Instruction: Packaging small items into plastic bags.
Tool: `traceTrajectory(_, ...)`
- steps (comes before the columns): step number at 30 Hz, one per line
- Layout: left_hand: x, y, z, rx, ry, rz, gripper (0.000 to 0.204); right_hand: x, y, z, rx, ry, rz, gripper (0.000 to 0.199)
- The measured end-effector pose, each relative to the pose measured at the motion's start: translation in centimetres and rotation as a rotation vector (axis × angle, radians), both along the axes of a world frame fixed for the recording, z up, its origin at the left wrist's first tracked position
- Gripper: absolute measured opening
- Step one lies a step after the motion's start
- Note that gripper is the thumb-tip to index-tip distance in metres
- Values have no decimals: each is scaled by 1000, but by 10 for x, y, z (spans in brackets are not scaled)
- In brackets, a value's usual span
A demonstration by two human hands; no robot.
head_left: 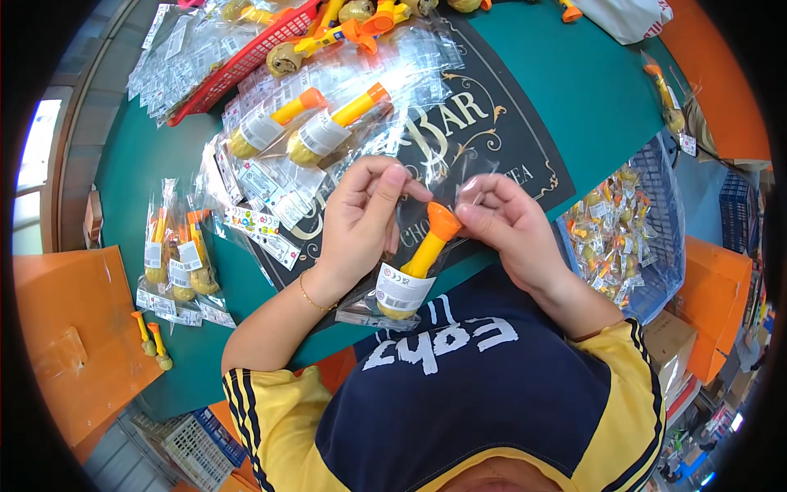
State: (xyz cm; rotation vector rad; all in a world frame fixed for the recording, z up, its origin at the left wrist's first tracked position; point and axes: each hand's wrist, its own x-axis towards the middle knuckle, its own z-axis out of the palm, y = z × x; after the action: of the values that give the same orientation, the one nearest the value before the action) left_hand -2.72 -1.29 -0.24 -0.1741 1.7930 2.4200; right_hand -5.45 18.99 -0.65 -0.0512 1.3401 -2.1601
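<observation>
In front of my chest a yellow toy [422, 257] with an orange flared end and a rounded gold head sits inside a clear plastic bag [361, 316]. A white label wraps it near the gold head. My left hand [366, 215] is closed, its fingers at the bag's upper edge just left of the orange end. On the other side, my right hand [502, 220] pinches the bag's film beside the orange end. Two similar toys, a left one [275, 123] and a right one [336, 127], lie farther off on stacked clear bags.
A red basket [246, 61] of packaging stands far left, with loose toys [352, 33] beside it. Bagged toys [180, 262] lie at left on the green table [525, 57]. A black printed mat [492, 107] lies under the work. A blue crate [676, 221] of bagged toys stands right.
</observation>
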Motion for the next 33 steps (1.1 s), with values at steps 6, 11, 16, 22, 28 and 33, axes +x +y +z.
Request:
traceTrajectory(6, -3, 1, -2, -31, 28, 8, 19, -1, 3, -3, -86, -116, 80, 11)
traceTrajectory(11, -5, -1, -5, -13, -41, -23, 20, 2, -4, 0, -146, -52, 6, 12)
traceTrajectory(16, -5, 3, -6, 32, -13, -47, 19, 3, -3, -9, -170, -19, 111, 14)
traceTrajectory(22, -1, 4, 0, -41, 27, -58, 19, 10, -10, -7, -98, 103, 42, 9)
traceTrajectory(28, -1, 4, -3, -79, 24, -41, 19, 6, -4, -10, -106, 117, 42, 8)
traceTrajectory(33, 0, 6, -6, -4, 33, 2, 18, 2, -2, -5, -134, 9, 70, 10)
